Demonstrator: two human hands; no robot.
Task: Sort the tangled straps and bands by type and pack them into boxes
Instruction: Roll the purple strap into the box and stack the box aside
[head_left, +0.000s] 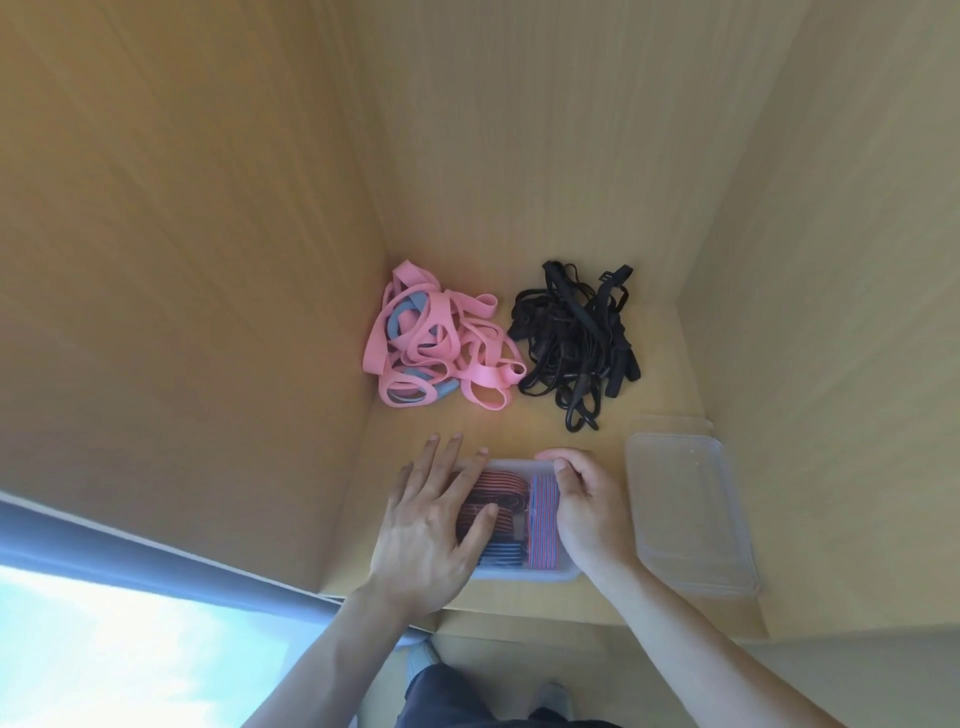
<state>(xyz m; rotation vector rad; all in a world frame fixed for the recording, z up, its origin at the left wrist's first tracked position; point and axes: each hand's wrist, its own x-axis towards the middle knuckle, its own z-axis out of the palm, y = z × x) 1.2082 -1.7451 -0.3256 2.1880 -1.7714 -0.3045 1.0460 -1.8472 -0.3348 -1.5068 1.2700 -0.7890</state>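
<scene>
"Well, the left hand (431, 525) lies flat, fingers spread, pressing the striped straps (543, 514) into the clear box (519, 574); the right hand (582, 504) curls over its 1 o'clock corner."

"Release too soon and I'd expect them to spring out."

"Room?"

"Wall panel (208, 312) tight at 9, clear lid (685, 514) at 3; pink bands (436, 343) at 11, black straps (576, 343) at 1."

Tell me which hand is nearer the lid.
Right. The right hand holds the box at its right edge, beside the lid; the left hand lies across its left side.
</scene>
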